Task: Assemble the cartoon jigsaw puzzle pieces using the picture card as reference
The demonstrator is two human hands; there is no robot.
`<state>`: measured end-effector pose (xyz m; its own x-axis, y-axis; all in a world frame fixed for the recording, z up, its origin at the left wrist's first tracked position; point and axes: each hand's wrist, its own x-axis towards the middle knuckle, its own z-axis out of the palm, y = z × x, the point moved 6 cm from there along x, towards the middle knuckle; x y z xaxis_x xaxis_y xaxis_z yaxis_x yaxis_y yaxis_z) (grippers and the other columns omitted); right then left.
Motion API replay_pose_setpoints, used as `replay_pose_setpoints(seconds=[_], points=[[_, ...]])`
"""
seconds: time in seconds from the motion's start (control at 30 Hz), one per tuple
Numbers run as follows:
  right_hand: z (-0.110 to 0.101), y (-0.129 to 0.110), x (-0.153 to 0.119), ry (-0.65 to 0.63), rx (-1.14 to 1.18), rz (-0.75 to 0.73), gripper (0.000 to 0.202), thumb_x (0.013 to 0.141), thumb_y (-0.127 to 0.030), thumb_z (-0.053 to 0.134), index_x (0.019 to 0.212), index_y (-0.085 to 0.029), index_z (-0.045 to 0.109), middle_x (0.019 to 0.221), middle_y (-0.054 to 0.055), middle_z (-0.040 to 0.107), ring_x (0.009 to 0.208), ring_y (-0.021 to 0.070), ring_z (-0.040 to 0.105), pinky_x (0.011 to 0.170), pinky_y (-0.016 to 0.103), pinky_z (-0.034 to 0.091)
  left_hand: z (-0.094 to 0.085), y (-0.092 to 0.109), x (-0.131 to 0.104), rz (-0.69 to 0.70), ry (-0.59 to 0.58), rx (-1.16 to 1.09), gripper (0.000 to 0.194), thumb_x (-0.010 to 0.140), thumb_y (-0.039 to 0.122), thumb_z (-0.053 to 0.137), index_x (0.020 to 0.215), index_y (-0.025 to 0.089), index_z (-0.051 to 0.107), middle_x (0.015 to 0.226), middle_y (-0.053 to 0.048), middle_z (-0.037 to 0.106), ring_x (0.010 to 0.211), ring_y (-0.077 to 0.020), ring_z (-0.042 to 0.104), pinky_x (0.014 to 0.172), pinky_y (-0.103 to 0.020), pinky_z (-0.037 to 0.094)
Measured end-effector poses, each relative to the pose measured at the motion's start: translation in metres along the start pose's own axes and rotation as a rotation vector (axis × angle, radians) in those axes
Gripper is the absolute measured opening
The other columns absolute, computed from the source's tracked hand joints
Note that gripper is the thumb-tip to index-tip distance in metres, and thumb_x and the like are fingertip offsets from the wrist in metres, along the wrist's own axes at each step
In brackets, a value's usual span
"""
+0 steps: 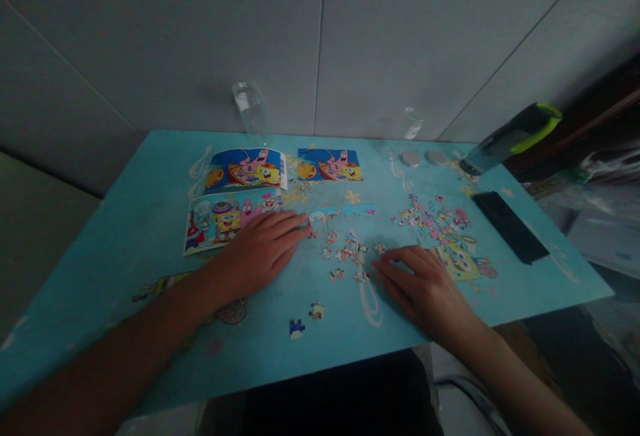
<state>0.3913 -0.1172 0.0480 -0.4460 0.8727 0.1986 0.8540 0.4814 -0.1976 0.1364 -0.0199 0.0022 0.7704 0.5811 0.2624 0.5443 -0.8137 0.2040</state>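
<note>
My left hand (267, 249) lies flat with its fingers stretched out, partly over a cartoon picture sheet (220, 223). Its fingertips reach the left end of a joined strip of jigsaw pieces (345, 211). My right hand (417, 283) is bent over the table, thumb and index fingertips close together in a pinch; whatever may be between them is too small to make out. A loose jigsaw piece (380, 248) lies by its index fingertip. Several more jigsaw pieces (350, 249) lie scattered between my hands, and two pieces (297, 329) (317, 310) lie nearer me.
A heap of jigsaw pieces (433, 217) lies to the right, near a black phone-like slab (510, 226). Behind are a folded picture sheet (245, 169), a picture card (330, 165), clear containers (251, 113) (413, 123), two round lids (411, 158) (435, 157) and a dark bottle (507, 139).
</note>
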Motion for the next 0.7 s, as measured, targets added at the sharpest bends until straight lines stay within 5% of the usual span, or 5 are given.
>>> replay_pose_setpoints(seconds=[0.27,0.7], points=[[0.018,-0.020,0.030,-0.049,-0.119,-0.048,0.032,0.103,-0.031,0.054,0.132,-0.024,0.066,0.124,0.011,0.066,0.110,0.0285,0.059,0.091,0.047,0.050,0.000,0.000,-0.001,-0.005,-0.009,0.016,0.045,0.103,0.026,0.044,0.147,0.028,0.050,0.153,-0.004,0.051,0.141,-0.0254,0.046,0.117,-0.053,0.037],[0.004,0.014,0.045,-0.063,-0.118,-0.004,0.027,0.103,-0.031,0.053,0.118,-0.022,0.074,0.118,0.013,0.066,0.107,0.0274,0.061,0.097,0.048,0.049,0.003,-0.001,-0.002,-0.018,-0.013,-0.004,0.046,0.103,0.025,0.045,0.148,0.029,0.049,0.155,-0.004,0.049,0.143,-0.0262,0.044,0.118,-0.054,0.035]])
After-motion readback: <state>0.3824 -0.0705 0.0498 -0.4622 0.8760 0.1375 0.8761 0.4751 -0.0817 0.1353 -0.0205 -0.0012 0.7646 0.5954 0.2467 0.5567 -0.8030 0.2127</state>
